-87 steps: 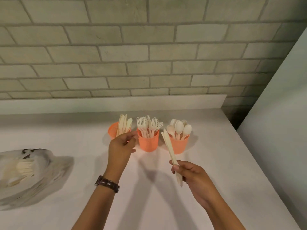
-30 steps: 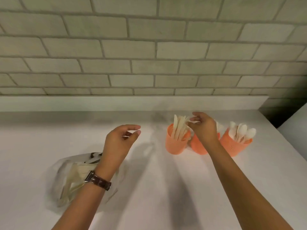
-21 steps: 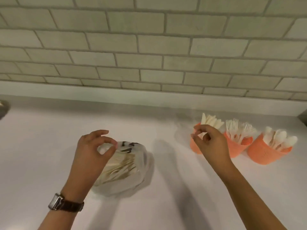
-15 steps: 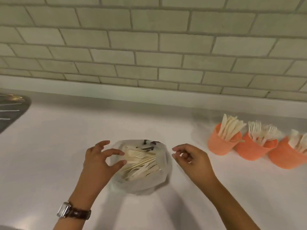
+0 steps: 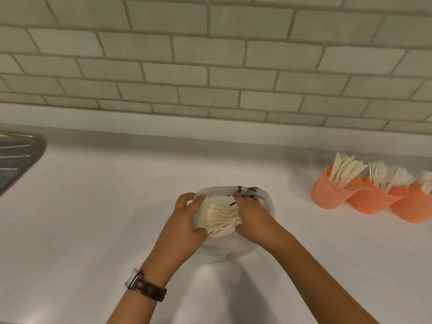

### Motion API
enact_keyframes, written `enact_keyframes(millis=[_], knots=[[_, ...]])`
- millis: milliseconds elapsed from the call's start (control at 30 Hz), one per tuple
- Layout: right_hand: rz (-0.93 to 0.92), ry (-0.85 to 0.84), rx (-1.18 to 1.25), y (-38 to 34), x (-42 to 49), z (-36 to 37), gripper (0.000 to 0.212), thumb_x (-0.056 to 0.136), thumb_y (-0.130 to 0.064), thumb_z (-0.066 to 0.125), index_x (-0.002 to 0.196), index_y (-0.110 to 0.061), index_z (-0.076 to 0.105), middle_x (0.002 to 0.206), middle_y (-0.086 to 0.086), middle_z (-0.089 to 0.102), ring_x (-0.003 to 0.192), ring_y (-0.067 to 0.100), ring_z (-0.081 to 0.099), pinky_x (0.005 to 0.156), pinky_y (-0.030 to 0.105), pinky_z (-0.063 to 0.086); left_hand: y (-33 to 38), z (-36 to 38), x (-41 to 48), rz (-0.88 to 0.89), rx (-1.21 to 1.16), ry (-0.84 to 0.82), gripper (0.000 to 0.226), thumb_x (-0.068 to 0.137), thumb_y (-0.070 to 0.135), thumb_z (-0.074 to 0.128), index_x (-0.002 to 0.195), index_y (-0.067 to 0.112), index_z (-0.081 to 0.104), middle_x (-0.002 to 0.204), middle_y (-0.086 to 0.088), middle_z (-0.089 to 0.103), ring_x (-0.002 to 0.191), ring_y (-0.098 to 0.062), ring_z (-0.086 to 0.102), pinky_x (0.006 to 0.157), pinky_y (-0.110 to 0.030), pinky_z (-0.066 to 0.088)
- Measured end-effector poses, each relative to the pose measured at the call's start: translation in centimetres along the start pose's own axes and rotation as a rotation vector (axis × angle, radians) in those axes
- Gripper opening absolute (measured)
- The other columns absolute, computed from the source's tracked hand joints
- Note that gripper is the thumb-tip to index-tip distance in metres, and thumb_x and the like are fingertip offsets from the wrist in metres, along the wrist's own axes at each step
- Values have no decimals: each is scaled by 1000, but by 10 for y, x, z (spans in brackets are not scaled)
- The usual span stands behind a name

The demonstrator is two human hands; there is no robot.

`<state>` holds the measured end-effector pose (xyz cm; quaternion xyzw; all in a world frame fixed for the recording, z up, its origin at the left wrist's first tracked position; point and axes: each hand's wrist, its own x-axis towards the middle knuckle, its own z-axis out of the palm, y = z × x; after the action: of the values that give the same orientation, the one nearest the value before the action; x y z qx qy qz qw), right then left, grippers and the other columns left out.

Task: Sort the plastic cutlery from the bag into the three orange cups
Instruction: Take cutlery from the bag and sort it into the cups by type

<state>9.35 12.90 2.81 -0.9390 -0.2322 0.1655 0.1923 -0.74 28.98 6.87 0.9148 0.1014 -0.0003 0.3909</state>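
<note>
My left hand (image 5: pixel 184 226): fingers curled round the near-left rim of the clear plastic bag (image 5: pixel 264 202), gripping it. My right hand (image 5: pixel 253 216): fingertips buried in the loose cutlery (image 5: pixel 219 218) inside the bag; grasp cannot be told. Well right of my fingers: knife cup (image 5: pixel 330 195), fork cup (image 5: pixel 371 199), third orange cup (image 5: pixel 413 206) at frame edge, touching in a row. White counter (image 5: pixel 93 218) beneath.

Bare forearms; left wrist wears brown leather-strap watch (image 5: pixel 145 284), silver case.
</note>
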Motion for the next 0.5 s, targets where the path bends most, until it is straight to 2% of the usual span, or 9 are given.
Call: enact_keyframes(millis=[100, 200, 267, 333, 433, 500], knots=[[16, -103, -128, -5, 7, 3, 68, 85, 1, 48, 146, -9, 20, 143, 12, 39, 128, 26, 42, 102, 32, 40, 1, -1, 4, 14, -21, -19, 73, 79, 5, 59, 143, 26, 32, 126, 20, 20, 77, -2, 50, 62, -1, 37], [7, -157, -144, -7, 14, 4, 51, 89, -1, 47, 137, -5, 34, 132, 13, 48, 118, 27, 51, 95, 32, 42, 0, 2, 6, -1, -54, -25, 74, 79, 5, 60, 143, 25, 30, 130, 16, 21, 80, -2, 50, 64, -3, 37], [3, -197, -171, -7, 18, 7, 47, 86, -1, 50, 132, -7, 39, 126, 13, 51, 111, 27, 54, 89, 32, 44, -2, 5, 7, -16, -73, -30, 74, 79, 5, 60, 144, 23, 29, 136, 12, 21, 91, -7, 50, 73, -9, 39], [-16, -235, -212, -4, 23, 10, 45, 84, -2, 54, 127, -7, 43, 127, 13, 49, 113, 28, 51, 90, 32, 44, -3, 8, 7, -26, -78, -26, 75, 79, 6, 61, 144, 22, 29, 142, 7, 20, 97, -10, 50, 78, -14, 41], [-27, -308, -285, -1, 30, 10, 39, 83, -4, 54, 121, -7, 52, 127, 14, 43, 117, 29, 44, 95, 35, 43, -3, 9, 10, -32, -69, -17, 75, 79, 7, 61, 144, 23, 28, 143, 7, 19, 98, -11, 49, 78, -15, 42], [-26, -358, -250, -2, 33, 8, 30, 82, -4, 51, 110, -10, 58, 124, 14, 48, 112, 29, 45, 86, 32, 44, -3, 10, 10, -33, -61, -14, 75, 79, 7, 61, 144, 23, 28, 143, 7, 20, 100, -12, 49, 78, -17, 43]])
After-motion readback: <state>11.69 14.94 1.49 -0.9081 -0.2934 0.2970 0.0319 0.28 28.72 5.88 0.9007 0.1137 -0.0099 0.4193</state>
